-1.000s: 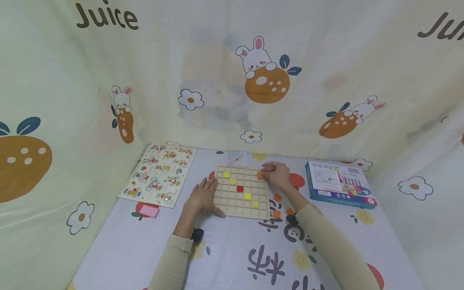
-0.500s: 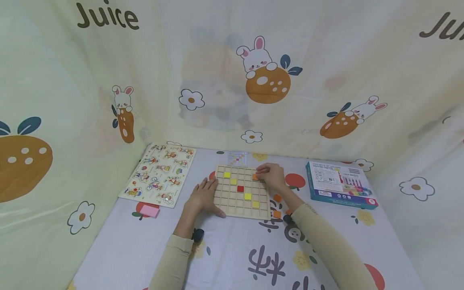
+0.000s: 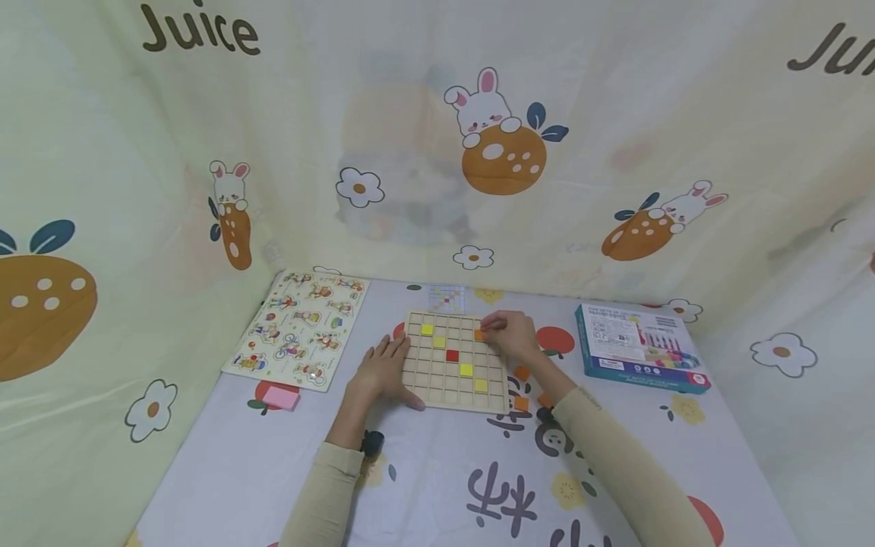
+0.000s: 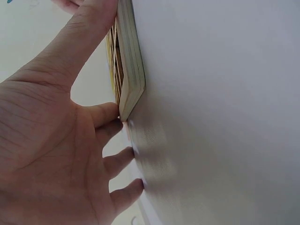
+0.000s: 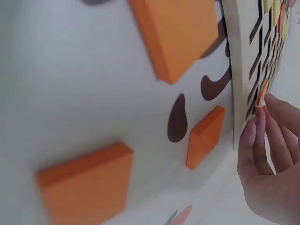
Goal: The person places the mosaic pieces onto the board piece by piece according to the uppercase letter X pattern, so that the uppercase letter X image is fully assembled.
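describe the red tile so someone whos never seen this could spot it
On the table, find the wooden grid board whose left edge the left hand touches. The red tile sits near its middle, centred in a diagonal line. It is the only red piece there, with two yellow tiles on each side.

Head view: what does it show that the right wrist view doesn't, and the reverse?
Only the head view shows the left hand, the picture board, the pink block, the box and the pattern card.

Only the right wrist view clearly shows how thick the loose orange tiles are.

Both show the right hand with an orange tile at its fingertips, the grid board, yellow tiles and a red tile.
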A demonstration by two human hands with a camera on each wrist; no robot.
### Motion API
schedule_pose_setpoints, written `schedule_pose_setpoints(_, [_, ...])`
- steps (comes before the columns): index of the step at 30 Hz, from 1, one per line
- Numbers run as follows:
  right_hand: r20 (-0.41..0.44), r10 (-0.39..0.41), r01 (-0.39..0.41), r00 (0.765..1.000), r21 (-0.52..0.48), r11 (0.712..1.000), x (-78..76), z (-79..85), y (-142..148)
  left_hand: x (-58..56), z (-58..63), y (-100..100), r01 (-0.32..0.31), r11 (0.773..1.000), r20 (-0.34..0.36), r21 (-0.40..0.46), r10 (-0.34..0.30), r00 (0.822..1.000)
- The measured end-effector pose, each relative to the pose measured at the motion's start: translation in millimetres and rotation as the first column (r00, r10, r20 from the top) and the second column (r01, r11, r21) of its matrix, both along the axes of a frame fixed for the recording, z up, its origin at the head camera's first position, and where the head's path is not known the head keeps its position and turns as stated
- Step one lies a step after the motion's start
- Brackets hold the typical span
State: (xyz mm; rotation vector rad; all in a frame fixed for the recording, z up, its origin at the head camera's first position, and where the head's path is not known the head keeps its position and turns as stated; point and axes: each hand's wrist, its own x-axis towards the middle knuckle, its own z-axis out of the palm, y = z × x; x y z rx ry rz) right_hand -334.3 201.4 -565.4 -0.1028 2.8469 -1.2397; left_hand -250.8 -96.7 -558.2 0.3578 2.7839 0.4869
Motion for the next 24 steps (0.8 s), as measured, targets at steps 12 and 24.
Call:
schedule_pose_setpoints(12, [0.002, -0.122, 0.122, 0.992, 0.048, 0.991, 32.3, 15.1, 18, -1.9, -2.8, 1, 0.021, 1.000, -0.005, 0.022, -0.021, 1.000])
schedule_pose_setpoints(24, [0.133, -0.068, 0.045, 0.989, 0.168, 0.985, 61.4, 28.7, 40, 2.1, 2.8, 1, 0.011, 1.000, -0.007, 0.006, -0.011, 1.000])
